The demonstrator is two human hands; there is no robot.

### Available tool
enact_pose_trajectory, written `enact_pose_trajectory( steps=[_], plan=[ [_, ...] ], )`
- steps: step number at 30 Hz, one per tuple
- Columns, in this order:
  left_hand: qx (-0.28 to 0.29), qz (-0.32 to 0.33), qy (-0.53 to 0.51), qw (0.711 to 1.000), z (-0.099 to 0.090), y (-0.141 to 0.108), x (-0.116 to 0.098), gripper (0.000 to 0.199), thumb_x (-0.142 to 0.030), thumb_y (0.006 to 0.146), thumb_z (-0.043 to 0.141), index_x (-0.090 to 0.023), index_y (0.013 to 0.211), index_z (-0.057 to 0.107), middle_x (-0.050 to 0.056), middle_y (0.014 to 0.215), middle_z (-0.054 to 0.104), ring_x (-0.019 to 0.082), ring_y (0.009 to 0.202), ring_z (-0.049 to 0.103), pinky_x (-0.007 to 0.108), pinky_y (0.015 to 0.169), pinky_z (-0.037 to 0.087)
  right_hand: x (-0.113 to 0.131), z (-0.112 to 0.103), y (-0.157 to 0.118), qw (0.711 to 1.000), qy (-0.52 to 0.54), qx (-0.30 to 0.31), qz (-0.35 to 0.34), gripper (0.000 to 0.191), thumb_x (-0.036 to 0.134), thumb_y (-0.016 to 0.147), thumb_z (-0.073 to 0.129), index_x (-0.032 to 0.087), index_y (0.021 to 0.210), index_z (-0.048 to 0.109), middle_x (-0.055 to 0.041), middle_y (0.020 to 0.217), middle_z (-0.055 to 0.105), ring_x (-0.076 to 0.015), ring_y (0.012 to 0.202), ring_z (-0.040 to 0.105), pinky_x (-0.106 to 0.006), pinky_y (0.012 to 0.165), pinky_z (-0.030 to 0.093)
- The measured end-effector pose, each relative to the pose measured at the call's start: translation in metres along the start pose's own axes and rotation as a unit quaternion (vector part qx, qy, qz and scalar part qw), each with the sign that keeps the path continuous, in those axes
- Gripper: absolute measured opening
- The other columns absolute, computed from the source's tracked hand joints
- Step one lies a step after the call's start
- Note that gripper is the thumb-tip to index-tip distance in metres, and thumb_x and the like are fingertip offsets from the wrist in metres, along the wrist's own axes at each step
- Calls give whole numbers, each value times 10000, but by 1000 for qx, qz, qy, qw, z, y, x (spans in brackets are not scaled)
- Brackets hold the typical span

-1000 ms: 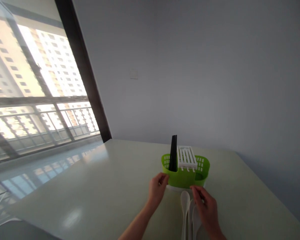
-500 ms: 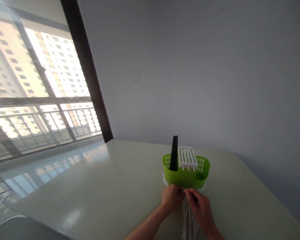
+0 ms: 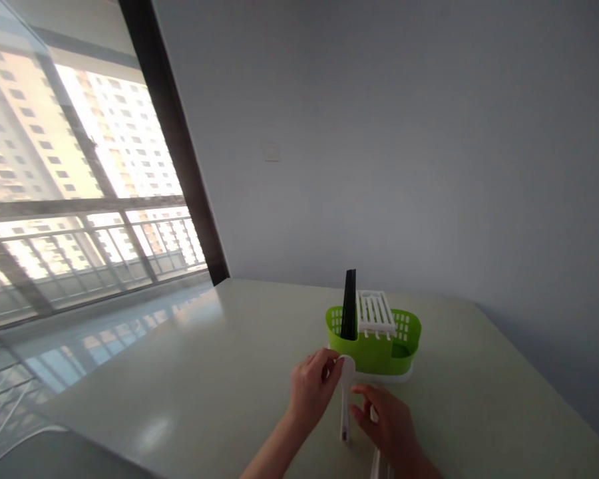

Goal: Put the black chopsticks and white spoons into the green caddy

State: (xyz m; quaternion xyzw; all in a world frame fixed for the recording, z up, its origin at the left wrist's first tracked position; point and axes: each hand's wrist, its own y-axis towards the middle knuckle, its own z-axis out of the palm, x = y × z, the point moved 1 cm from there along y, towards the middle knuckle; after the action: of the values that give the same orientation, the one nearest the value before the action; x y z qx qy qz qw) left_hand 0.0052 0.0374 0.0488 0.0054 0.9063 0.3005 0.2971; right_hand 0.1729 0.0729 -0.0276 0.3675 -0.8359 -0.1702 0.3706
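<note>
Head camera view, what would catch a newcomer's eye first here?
The bright green caddy stands out, sitting on the pale table near the grey wall, with black chopsticks standing upright in its left side and a white slotted rack beside them. Just in front, the left hand lifts a white spoon while the right hand rests over more white spoons. A big window fills the left.

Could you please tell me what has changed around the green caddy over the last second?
The left hand left the green plastic caddy and lifted one white plastic spoon from the pile. The right hand stayed by the remaining spoons. Caddy and black chopsticks are unmoved.
</note>
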Motion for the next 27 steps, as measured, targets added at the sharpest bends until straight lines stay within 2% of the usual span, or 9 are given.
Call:
enact_pose_trajectory(
  steps=[2, 3, 7, 12, 15, 18, 22, 24, 27],
  plan=[
    [-29, 61, 11, 998, -5, -5, -4, 172, -307, 868, 470, -206, 842, 607, -11, 650, 618, 89, 592, 550, 189, 576, 392, 3, 3, -1, 999, -25, 18, -33, 166, 358, 872, 514, 234, 951, 592, 27, 676, 609, -143, 631, 575, -296, 742, 428],
    [-39, 86, 18, 995, -5, -8, -6, 156, -285, 868, 471, -207, 851, 604, -5, 657, 621, 94, 605, 559, 193, 579, 397, 5, 4, -1, 998, -39, 27, -41, 137, 344, 871, 515, 240, 901, 599, 27, 672, 606, -148, 635, 572, -299, 732, 426],
    [-56, 126, 44, 989, -4, -14, -6, 115, -237, 868, 474, -208, 860, 585, 2, 651, 617, 101, 611, 574, 202, 565, 408, 9, 6, 1, 995, -84, 38, -48, 114, 309, 842, 546, 247, 759, 593, 19, 670, 596, -166, 656, 566, -263, 586, 392],
    [-51, 147, 64, 986, -9, -14, -6, 114, -218, 864, 472, -208, 848, 585, 2, 643, 613, 98, 598, 572, 195, 548, 409, 11, 7, 1, 994, -84, 32, -64, 102, 301, 842, 548, 241, 770, 589, 17, 683, 603, -160, 649, 561, -261, 585, 379],
    [-76, 170, 67, 980, -24, -6, -10, 95, -203, 851, 495, -199, 858, 590, -8, 631, 606, 85, 578, 558, 183, 555, 408, 9, 6, 1, 995, -64, 37, -68, 65, 284, 854, 536, 252, 857, 592, 26, 700, 602, -157, 663, 564, -271, 632, 394],
    [-163, 169, 66, 970, -49, 15, -18, 72, -216, 831, 534, -198, 856, 599, -34, 594, 590, 62, 527, 528, 162, 553, 402, 5, 3, 1, 996, -48, 28, -69, 116, 266, 882, 493, 250, 958, 579, 30, 701, 601, -146, 641, 565, -290, 695, 413],
    [-285, 130, 73, 947, -76, 62, -25, 127, -298, 824, 541, -194, 801, 611, -44, 576, 595, 52, 504, 511, 153, 561, 398, 1, 0, 2, 996, -48, -6, -70, 144, 252, 897, 464, 239, 1002, 562, 22, 718, 619, -140, 626, 575, -302, 730, 435],
    [-294, 120, 76, 945, -77, 87, -23, 181, -336, 835, 521, -186, 783, 610, -35, 584, 604, 57, 518, 515, 159, 578, 396, 0, 0, 3, 996, -52, -13, -78, 147, 246, 895, 464, 240, 1008, 558, 28, 695, 614, -137, 618, 579, -318, 782, 438],
    [-240, 108, 80, 961, -61, 114, -14, 234, -368, 860, 473, -183, 798, 603, -17, 636, 629, 69, 565, 535, 169, 601, 385, -1, 0, 4, 993, -63, -18, -94, 138, 241, 885, 472, 239, 994, 558, 39, 653, 598, -133, 588, 579, -336, 823, 442]
  ],
)
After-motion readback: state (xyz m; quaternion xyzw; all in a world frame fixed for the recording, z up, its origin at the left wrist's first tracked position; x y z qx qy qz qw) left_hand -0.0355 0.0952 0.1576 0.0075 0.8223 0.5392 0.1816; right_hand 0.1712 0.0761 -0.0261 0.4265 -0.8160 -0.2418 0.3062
